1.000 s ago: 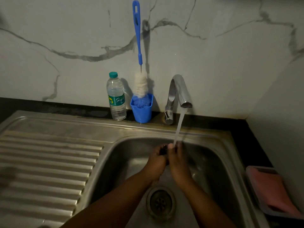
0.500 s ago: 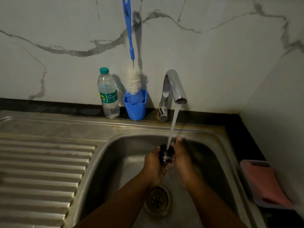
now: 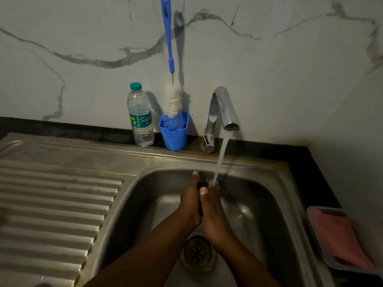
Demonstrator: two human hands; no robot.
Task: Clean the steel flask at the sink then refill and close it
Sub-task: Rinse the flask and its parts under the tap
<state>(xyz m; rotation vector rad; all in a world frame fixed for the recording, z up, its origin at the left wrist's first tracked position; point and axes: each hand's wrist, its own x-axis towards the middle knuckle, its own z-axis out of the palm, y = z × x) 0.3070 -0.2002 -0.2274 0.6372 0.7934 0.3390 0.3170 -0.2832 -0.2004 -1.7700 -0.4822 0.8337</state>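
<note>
Both my hands are down in the steel sink basin (image 3: 259,195), pressed close together under the running tap (image 3: 224,108). Between them sits a small dark lid-like piece (image 3: 202,184), mostly hidden by my fingers. My left hand (image 3: 190,198) holds it from the left, one fingertip pointing up. My right hand (image 3: 212,206) grips it from the right, thumb across its front. The water stream (image 3: 220,158) lands on my right fingertips and the piece. No steel flask body is in view.
Behind the basin stand a clear plastic water bottle (image 3: 141,117) and a blue cup (image 3: 174,133) holding a long blue bottle brush (image 3: 169,48). The ribbed drainboard (image 3: 51,204) lies left. A tray with a pink cloth (image 3: 339,239) sits right. The drain (image 3: 198,252) is below my wrists.
My hands have closed tighter together around the dark piece, which showed more openly half a second ago. The water keeps running and the view has shifted slightly.
</note>
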